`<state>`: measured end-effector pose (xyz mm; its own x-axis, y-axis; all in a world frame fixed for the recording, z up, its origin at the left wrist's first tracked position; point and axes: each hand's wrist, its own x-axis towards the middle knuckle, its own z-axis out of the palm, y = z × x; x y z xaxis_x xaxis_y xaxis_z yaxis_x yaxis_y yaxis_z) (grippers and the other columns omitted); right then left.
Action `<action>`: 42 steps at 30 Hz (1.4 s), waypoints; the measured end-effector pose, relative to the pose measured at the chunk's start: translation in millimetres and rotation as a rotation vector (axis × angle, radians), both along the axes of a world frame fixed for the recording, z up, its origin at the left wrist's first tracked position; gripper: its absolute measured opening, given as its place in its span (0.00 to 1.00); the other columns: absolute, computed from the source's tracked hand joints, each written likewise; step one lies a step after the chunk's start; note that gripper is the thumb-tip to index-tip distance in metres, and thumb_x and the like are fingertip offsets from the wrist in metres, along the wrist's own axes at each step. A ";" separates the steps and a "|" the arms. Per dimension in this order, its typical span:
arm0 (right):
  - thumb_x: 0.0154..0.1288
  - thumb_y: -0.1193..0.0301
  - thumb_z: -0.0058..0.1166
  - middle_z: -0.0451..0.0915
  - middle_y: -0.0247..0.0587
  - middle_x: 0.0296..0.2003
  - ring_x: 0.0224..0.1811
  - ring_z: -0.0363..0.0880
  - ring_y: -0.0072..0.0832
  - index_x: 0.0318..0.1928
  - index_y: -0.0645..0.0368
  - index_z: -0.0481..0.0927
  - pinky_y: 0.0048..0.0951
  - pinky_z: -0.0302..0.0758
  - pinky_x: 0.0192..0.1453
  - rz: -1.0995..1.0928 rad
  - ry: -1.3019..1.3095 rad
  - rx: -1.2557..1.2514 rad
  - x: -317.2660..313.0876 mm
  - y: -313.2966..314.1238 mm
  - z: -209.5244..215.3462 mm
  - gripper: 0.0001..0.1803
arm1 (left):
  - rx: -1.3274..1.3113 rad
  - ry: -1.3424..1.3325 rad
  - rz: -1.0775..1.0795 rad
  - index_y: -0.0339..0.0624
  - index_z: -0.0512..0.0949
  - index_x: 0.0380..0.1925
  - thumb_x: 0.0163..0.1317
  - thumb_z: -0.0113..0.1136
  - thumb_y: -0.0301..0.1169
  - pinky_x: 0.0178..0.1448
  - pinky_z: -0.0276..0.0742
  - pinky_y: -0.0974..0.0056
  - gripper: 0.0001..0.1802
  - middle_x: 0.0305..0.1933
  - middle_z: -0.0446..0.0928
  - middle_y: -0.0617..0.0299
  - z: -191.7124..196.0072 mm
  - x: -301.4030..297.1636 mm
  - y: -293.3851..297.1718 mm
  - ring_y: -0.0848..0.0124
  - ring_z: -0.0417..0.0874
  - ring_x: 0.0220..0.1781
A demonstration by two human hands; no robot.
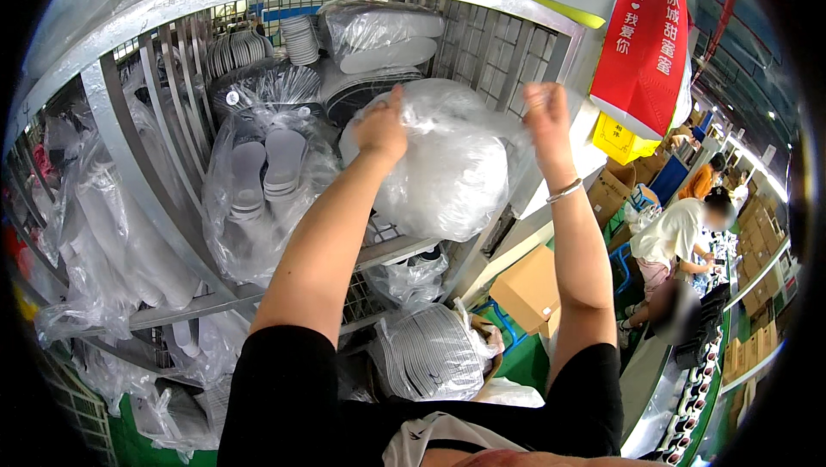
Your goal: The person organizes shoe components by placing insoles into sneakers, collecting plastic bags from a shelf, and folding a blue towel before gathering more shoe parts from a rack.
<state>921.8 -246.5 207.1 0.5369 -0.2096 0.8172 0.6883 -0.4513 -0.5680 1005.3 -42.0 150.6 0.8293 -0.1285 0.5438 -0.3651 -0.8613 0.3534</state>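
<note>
A bulging clear plastic bag [447,170] with pale contents sits on the shelf of a metal rack in front of me. My left hand [383,129] is closed on the gathered film at the bag's upper left. Off to the right, my right hand [548,118] is raised, fingers curled round a strip of the same film stretched from the bag. That hand is slightly blurred. What fills the bag cannot be made out. Left of it, another clear bag holds stacked light grey insoles [282,161]. Behind it lies a wrapped insole bundle [383,37].
The metal rack [129,140] spans the left, with bagged insoles [129,217] on its shelves. Below are a bag of stacked insoles [430,355] and a cardboard box [525,290]. A red bag [641,45] hangs at upper right. People work along a shoe conveyor [693,398] at right.
</note>
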 end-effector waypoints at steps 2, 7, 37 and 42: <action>0.51 0.55 0.50 0.72 0.41 0.29 0.29 0.73 0.27 0.46 0.59 0.63 0.27 0.70 0.33 -0.336 0.112 -0.561 -1.8 7.2 -8.6 0.27 | -0.027 -0.178 -0.130 0.51 0.49 0.56 0.40 0.54 0.26 0.48 0.60 0.51 0.40 0.56 0.57 0.58 -2.7 -8.2 -9.0 0.60 0.57 0.58; 0.48 0.59 0.52 0.76 0.47 0.27 0.30 0.76 0.38 0.53 0.56 0.58 0.32 0.72 0.31 -0.802 0.726 -1.083 -9.0 24.7 -15.3 0.33 | 0.080 -0.372 -0.403 0.52 0.46 0.58 0.37 0.56 0.26 0.53 0.56 0.55 0.45 0.58 0.54 0.56 1.6 -23.6 -27.6 0.60 0.58 0.57; 0.59 0.69 0.43 0.68 0.26 0.26 0.28 0.65 0.12 0.39 0.57 0.66 0.14 0.63 0.31 0.200 0.181 0.379 -112.9 -43.5 -39.7 0.09 | -0.028 0.138 -0.510 0.39 0.58 0.52 0.55 0.45 0.41 0.58 0.48 0.52 0.26 0.53 0.59 0.52 -15.6 -56.0 -41.3 0.63 0.58 0.56; 0.58 0.72 0.44 0.65 0.23 0.24 0.25 0.61 0.11 0.36 0.56 0.64 0.12 0.61 0.29 0.148 0.227 0.250 -125.9 -12.1 -67.6 0.07 | -1.696 0.874 -1.359 0.38 0.59 0.51 0.53 0.51 0.37 0.54 0.59 0.64 0.27 0.53 0.60 0.53 -27.3 -117.1 -13.0 0.66 0.59 0.56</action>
<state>795.9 -258.6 139.5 0.7384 -0.2941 0.6069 0.5794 -0.1839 -0.7940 888.1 -55.0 123.4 0.6985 -0.5832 0.4146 0.3127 0.7700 0.5562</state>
